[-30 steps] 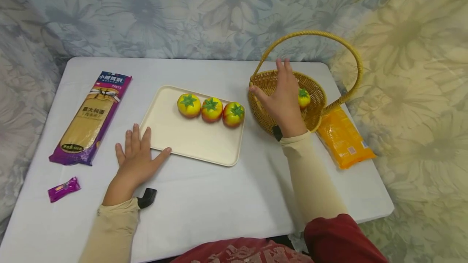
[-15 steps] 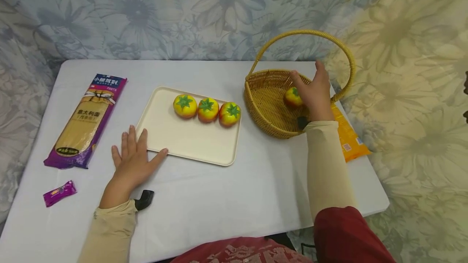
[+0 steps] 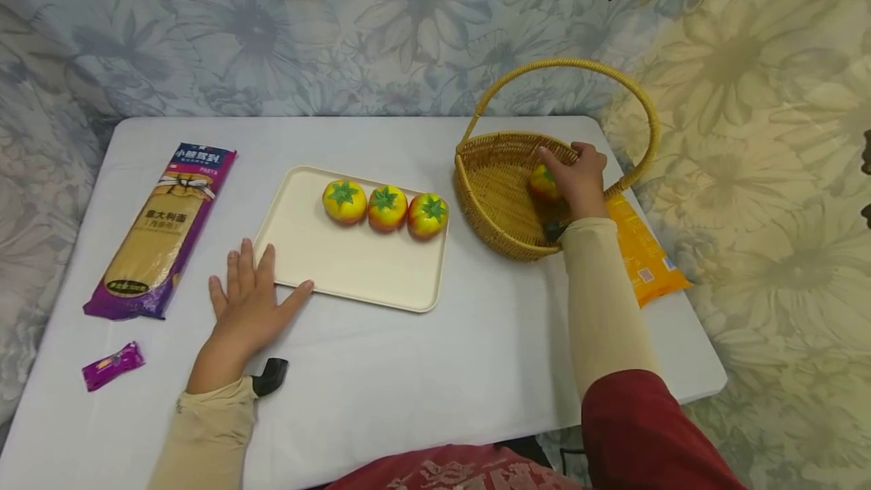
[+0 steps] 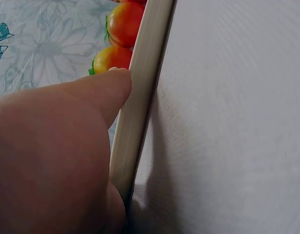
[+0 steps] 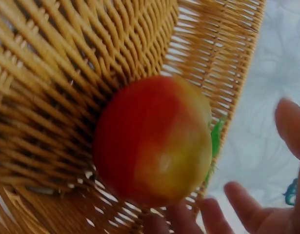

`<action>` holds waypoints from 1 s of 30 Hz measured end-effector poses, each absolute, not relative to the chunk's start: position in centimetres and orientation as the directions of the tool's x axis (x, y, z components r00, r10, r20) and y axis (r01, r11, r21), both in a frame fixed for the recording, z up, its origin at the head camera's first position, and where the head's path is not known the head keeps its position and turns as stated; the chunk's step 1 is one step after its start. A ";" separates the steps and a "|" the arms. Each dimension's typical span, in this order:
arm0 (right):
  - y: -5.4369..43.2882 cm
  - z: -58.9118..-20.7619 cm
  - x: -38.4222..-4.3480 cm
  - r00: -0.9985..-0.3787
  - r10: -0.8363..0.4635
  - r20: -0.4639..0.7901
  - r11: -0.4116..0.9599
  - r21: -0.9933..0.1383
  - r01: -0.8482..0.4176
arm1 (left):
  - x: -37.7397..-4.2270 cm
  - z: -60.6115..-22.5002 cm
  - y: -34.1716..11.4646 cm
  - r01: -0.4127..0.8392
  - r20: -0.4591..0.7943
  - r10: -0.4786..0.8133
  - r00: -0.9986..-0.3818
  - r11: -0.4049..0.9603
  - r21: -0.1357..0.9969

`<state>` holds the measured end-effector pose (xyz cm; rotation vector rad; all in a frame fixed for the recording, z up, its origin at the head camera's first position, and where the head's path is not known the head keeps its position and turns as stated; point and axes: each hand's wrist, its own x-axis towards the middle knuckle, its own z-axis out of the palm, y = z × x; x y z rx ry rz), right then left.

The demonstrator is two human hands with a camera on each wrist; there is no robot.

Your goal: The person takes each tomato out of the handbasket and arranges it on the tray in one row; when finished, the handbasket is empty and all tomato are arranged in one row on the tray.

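In the head view, my right hand (image 3: 584,176) reaches into the wicker basket (image 3: 493,214), beside a round red-and-yellow fruit (image 3: 542,184). The fruit has green leaves on top, like a tomato or persimmon. The right wrist view shows the fruit (image 5: 154,141) against the woven wall, fingers near its lower side and the thumb (image 5: 292,127) spread apart from it. My left hand (image 3: 248,316) lies with fingers spread at the cream tray (image 3: 354,267), its thumb touching the near rim. Three similar fruits (image 3: 387,209) sit in a row on the tray.
A pasta packet (image 3: 159,233) lies at the left, with a small purple wrapped snack (image 3: 113,366) in front of it. An orange packet (image 3: 643,255) lies right of the basket, partly behind my right arm. The tall basket handle (image 3: 653,127) arches above the basket.
My right hand has moved right across the basket, then lowered beside the fruit inside. The left hand stays at the tray. The view has shifted slightly.
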<state>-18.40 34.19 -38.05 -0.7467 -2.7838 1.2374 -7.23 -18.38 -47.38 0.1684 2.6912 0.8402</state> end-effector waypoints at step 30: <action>34.7 -39.2 -19.1 -0.884 0.325 -0.337 0.680 -0.567 0.466 | -7.3 -47.6 -18.5 0.029 -0.242 0.204 -0.949 0.818 0.574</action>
